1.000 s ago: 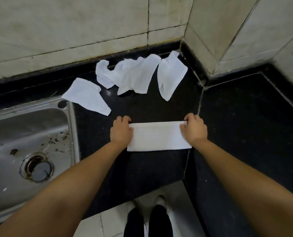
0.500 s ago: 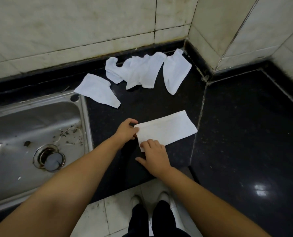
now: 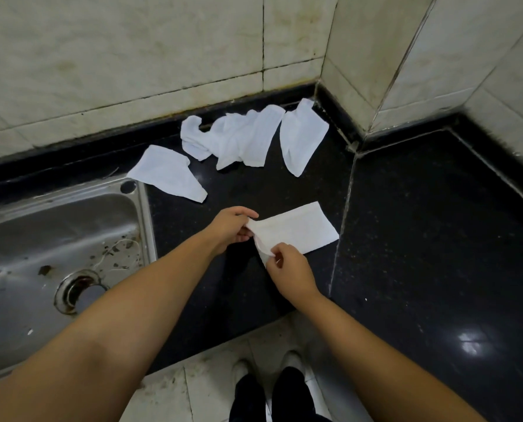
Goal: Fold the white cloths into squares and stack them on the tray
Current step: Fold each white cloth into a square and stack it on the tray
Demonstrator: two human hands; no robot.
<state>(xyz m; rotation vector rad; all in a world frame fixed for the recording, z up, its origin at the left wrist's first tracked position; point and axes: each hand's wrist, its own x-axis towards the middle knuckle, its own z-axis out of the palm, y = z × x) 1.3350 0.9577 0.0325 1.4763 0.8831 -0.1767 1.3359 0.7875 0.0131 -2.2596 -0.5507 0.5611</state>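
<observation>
A white cloth folded into a long strip [image 3: 299, 228] lies on the black counter [image 3: 421, 239] in front of me. My left hand [image 3: 231, 228] pinches the strip's far left corner. My right hand [image 3: 290, 269] pinches its near left corner, and that end is lifted off the counter. Further back lie loose white cloths: one by the sink corner [image 3: 168, 175], a crumpled one [image 3: 235, 138] near the wall, and one [image 3: 302, 137] in the wall corner. No tray is in view.
A steel sink [image 3: 56, 239] with a drain and bits of debris sits to the left, sunk into the counter. Tiled walls close off the back and right. The counter's front edge runs diagonally below my arms, with floor tiles and my shoes beneath.
My right hand left the strip's right end and came to its left end beside my left hand. The left end now lifts off the counter. The strip has turned slightly.
</observation>
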